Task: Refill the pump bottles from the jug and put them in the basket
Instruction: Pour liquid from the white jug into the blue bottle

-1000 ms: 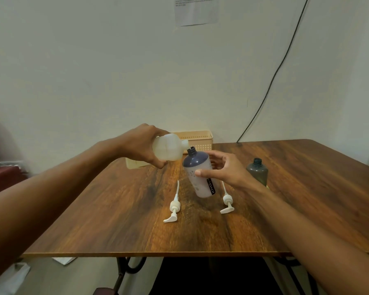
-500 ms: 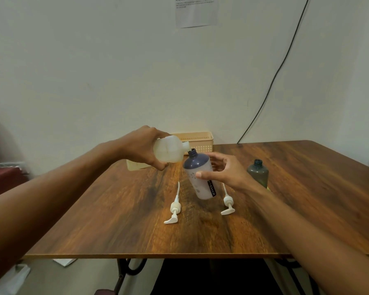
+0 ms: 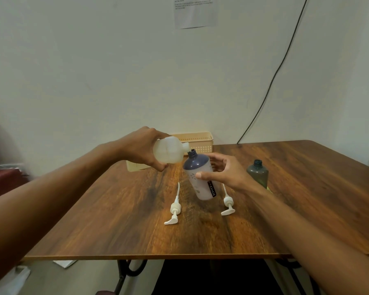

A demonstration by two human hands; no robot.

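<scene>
The jug [image 3: 168, 153] has dipped slightly toward the open neck of the tilted bottle [image 3: 200, 179], left hand [image 3: 141, 146] wrapped round the jug, right hand [image 3: 228, 173] clasping the bottle, mid-table [image 3: 115, 209], nearer than the basket [image 3: 198, 140].

A dark-grained wooden bench [image 3: 119, 220] stood against a pale, plain wall [image 3: 94, 71], carried on curved black metal legs [image 3: 124, 271] that showed below its near edge. A printed sheet of paper [image 3: 195, 12] was fixed high on the wall, its text too small to read, and a thin black cable [image 3: 279, 67] ran down the wall from the upper right to behind the bench's far edge. At the far left sat a blurred dark red object [image 3: 2, 179], and a white scrap of paper [image 3: 64, 263] lay on the floor under the bench's left corner.
</scene>
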